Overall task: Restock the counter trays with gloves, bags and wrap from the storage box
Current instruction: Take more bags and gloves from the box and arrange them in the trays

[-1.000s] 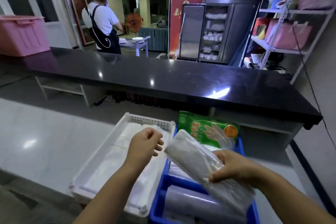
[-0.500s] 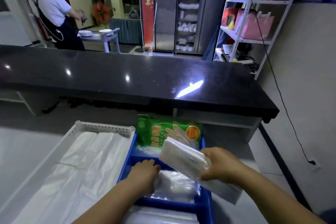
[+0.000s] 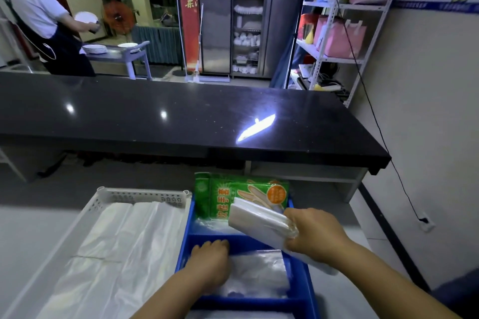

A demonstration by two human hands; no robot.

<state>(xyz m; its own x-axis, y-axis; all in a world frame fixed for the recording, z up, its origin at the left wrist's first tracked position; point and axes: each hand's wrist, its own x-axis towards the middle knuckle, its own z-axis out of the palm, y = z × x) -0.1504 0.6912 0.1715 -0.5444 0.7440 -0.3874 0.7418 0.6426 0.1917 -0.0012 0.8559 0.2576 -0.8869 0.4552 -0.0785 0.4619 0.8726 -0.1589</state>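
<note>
A long shiny black counter [image 3: 181,116] runs behind. A white tray [image 3: 145,193] of soft bags [image 3: 124,241] sits edge to edge with a hard blue tray [image 3: 246,302]. A green glove pack [image 3: 228,197] stands in its far part. The right hand [image 3: 313,233] grips a floppy clear pack [image 3: 254,217] above. The left hand [image 3: 210,261] lies on crinkly bags [image 3: 259,274] in the middle part. I cannot tell if it grips them.

Yellow characters on the green glove packet [image 3: 220,197] read 次性手套, a red banner [image 3: 201,8] shows 茶, and the brand plate on the steel cabinet [image 3: 282,33] is unreadable
</note>
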